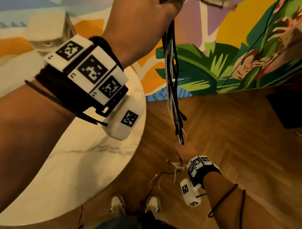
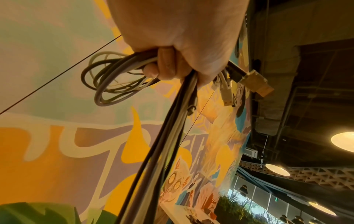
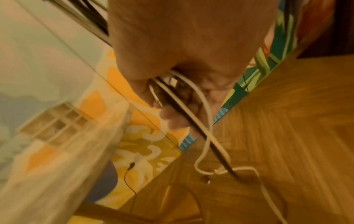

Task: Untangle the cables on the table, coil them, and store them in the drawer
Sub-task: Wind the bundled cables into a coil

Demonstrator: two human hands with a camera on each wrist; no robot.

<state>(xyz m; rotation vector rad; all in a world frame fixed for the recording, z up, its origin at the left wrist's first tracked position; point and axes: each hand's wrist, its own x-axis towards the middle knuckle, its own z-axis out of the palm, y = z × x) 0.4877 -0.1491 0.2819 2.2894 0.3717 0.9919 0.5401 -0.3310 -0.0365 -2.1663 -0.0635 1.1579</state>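
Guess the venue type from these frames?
Probably a cafe or lounge, not a lab: a colourful painted leaf mural across the wall, a round white marble-look table on herringbone wood flooring, and round pendant lamps under a dark exposed ceiling.

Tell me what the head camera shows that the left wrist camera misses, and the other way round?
Only the head view shows the round white marble table, the wooden herringbone floor, and the right hand gripping the bundle low down. Only the left wrist view shows small grey cable loops, a gold metal plug and round ceiling lamps. Both show the left hand clutching the black and white cable bundle.
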